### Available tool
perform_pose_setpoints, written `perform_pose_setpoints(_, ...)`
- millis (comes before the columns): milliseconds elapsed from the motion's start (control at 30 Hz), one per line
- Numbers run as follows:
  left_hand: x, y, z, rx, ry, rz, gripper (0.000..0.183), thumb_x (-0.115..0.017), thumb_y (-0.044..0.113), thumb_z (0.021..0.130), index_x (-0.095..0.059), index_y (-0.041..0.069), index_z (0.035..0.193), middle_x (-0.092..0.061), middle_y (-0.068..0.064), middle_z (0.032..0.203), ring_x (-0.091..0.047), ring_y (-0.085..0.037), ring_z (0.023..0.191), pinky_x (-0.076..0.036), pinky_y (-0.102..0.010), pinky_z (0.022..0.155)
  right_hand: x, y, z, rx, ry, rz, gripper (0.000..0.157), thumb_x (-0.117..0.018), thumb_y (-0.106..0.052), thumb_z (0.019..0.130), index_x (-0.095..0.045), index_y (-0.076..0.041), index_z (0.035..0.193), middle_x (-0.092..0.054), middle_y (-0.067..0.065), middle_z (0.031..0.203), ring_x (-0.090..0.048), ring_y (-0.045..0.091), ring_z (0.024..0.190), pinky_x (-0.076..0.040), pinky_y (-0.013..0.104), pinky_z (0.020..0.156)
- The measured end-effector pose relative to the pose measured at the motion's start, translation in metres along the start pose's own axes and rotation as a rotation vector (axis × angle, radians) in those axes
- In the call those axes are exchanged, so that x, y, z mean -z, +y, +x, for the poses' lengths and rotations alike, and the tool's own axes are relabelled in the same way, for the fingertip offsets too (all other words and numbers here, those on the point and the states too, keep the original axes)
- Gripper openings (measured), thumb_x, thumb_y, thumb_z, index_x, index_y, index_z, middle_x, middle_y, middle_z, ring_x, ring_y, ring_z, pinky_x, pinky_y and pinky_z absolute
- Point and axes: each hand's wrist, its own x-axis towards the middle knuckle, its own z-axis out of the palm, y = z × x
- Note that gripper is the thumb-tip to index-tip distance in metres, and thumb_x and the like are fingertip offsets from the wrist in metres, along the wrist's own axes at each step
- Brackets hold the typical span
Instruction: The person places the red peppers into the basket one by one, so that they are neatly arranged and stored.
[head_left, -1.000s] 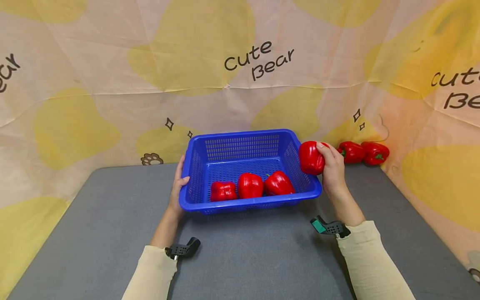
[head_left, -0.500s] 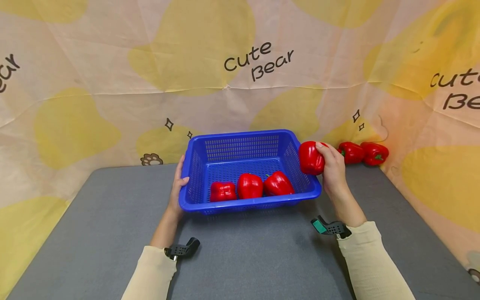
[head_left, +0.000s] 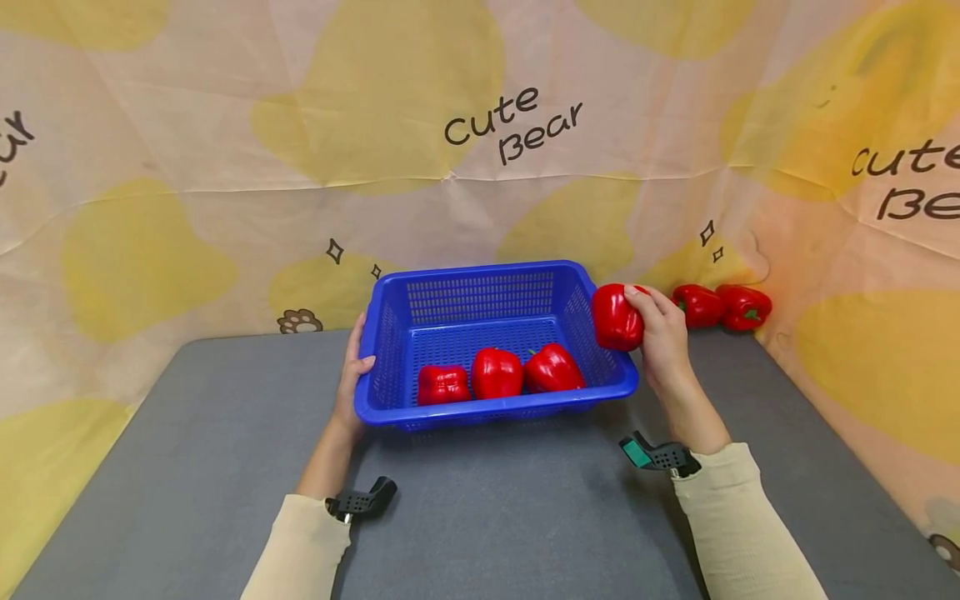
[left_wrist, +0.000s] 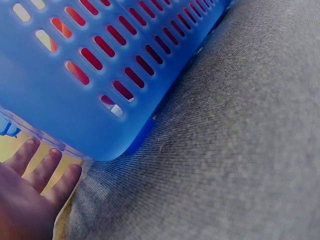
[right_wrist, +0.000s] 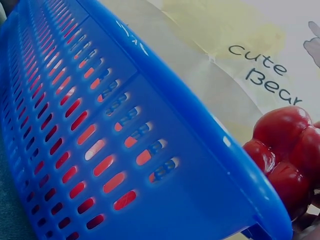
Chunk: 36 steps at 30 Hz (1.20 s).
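Observation:
A blue plastic basket (head_left: 495, 403) with slotted walls sits on the grey table. My left hand (head_left: 351, 375) holds its left side, thumb on the rim and fingers along the outer wall; in the left wrist view the fingers (left_wrist: 42, 170) look fairly straight. My right hand (head_left: 664, 337) grips a red bell pepper (head_left: 617, 318) over the basket's right rim. The right wrist view shows the lobed end of that pepper (right_wrist: 285, 155) beside the rim. Inside the basket, three red peppers lie along the front: a left one (head_left: 442, 384), a middle one (head_left: 497, 372) and a right one (head_left: 554, 367).
Two more red peppers, one nearer (head_left: 698, 306) and one farther right (head_left: 744, 307), lie at the table's back right corner. A printed cloth backdrop (head_left: 450, 208) rises behind the table (head_left: 480, 517) and along its right side. Both wrists wear black straps.
The view has shifted slightly, so everything sits a little further left in it. Both hands keep their holds on the basket and the pepper.

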Motion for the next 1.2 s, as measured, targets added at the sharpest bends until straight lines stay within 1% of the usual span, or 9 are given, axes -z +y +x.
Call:
perform_pose_setpoints(267, 0.0, -0.001, 0.0, -0.003, 0.001, 0.005, 0.076, -0.03, 0.015, 0.095, 0.002, 0.021, 0.164, -0.004, -0.011, 0.171, -0.025, -0.037, 0.148, -0.051, -0.027, 0.104, 0.0, 0.0, 0.0, -0.003, -0.003, -0.011, 0.014, -0.058, -0.032, 0.1, -0.07, -0.026, 0.105, -0.068, -0.014, 0.096, -0.061, 0.009, 0.091, -0.054, 0.017, 0.076)
perform_pose_setpoints(433, 0.001, -0.001, -0.001, -0.01, 0.001, 0.02, 0.075, -0.03, 0.016, 0.096, 0.001, 0.022, 0.164, -0.004, -0.011, 0.171, -0.023, -0.038, 0.15, -0.051, -0.026, 0.103, -0.006, 0.0, -0.001, 0.04, 0.018, -0.022, 0.02, -0.063, -0.029, 0.098, -0.071, -0.017, 0.112, -0.068, -0.012, 0.1, -0.063, 0.01, 0.093, -0.055, 0.016, 0.077)
perform_pose_setpoints(567, 0.0, 0.0, -0.001, -0.012, -0.001, 0.021, 0.075, -0.029, 0.015, 0.096, 0.002, 0.02, 0.164, -0.004, -0.011, 0.172, -0.022, -0.039, 0.15, -0.051, -0.027, 0.104, -0.011, 0.003, -0.002, 0.09, 0.036, -0.069, 0.029, -0.068, -0.026, 0.094, -0.07, -0.009, 0.118, -0.069, -0.013, 0.1, -0.064, 0.008, 0.089, -0.056, 0.015, 0.075)
perform_pose_setpoints(700, 0.0, 0.0, -0.001, -0.009, -0.005, 0.009, 0.075, -0.029, 0.014, 0.096, 0.003, 0.019, 0.164, -0.004, -0.012, 0.171, -0.027, -0.037, 0.147, -0.051, -0.028, 0.103, -0.013, 0.004, -0.003, 0.115, 0.047, -0.129, 0.038, -0.07, -0.027, 0.093, -0.067, -0.004, 0.124, -0.068, -0.017, 0.1, -0.064, 0.006, 0.088, -0.056, 0.014, 0.074)
perform_pose_setpoints(833, 0.0, 0.0, -0.001, -0.004, -0.009, -0.005, 0.075, -0.028, 0.013, 0.096, 0.003, 0.02, 0.164, -0.003, -0.013, 0.171, -0.03, -0.034, 0.146, -0.051, -0.028, 0.103, -0.01, 0.002, -0.002, 0.145, 0.055, -0.178, 0.039, -0.072, -0.024, 0.091, -0.068, -0.003, 0.124, -0.068, -0.017, 0.099, -0.063, 0.004, 0.086, -0.055, 0.013, 0.073)
perform_pose_setpoints(933, 0.0, -0.001, -0.001, -0.003, -0.012, -0.014, 0.075, -0.028, 0.013, 0.095, 0.003, 0.02, 0.164, -0.003, -0.013, 0.171, -0.029, -0.033, 0.146, -0.051, -0.028, 0.104, -0.005, -0.003, -0.002, 0.189, 0.041, -0.264, 0.037, -0.075, -0.023, 0.089, -0.07, -0.002, 0.119, -0.068, -0.006, 0.11, -0.063, 0.002, 0.087, -0.054, 0.011, 0.073)
perform_pose_setpoints(1000, 0.0, -0.001, -0.001, -0.004, -0.013, -0.015, 0.075, -0.028, 0.013, 0.095, 0.003, 0.02, 0.164, -0.003, -0.013, 0.171, -0.029, -0.033, 0.146, -0.051, -0.028, 0.104, 0.0, -0.006, -0.002, 0.206, 0.019, -0.326, 0.038, -0.076, -0.023, 0.088, -0.07, -0.001, 0.118, -0.066, 0.004, 0.123, -0.063, 0.002, 0.09, -0.054, 0.011, 0.073)
perform_pose_setpoints(1100, 0.001, -0.002, -0.001, -0.009, -0.013, -0.011, 0.075, -0.029, 0.014, 0.096, 0.002, 0.02, 0.164, -0.003, -0.013, 0.171, -0.03, -0.033, 0.145, -0.051, -0.028, 0.104, 0.006, -0.014, -0.001, 0.195, -0.032, -0.402, 0.04, -0.075, -0.027, 0.088, -0.068, 0.0, 0.118, -0.06, 0.012, 0.138, -0.061, 0.002, 0.092, -0.053, 0.011, 0.072)
perform_pose_setpoints(1200, 0.001, -0.002, 0.0, -0.008, -0.012, -0.012, 0.076, -0.029, 0.013, 0.095, 0.003, 0.02, 0.164, -0.003, -0.013, 0.171, -0.03, -0.032, 0.146, -0.05, -0.027, 0.104, 0.014, -0.022, -0.002, 0.153, -0.117, -0.427, 0.046, -0.074, -0.028, 0.09, -0.059, -0.002, 0.125, -0.054, 0.013, 0.148, -0.062, 0.008, 0.1, -0.054, 0.013, 0.074)
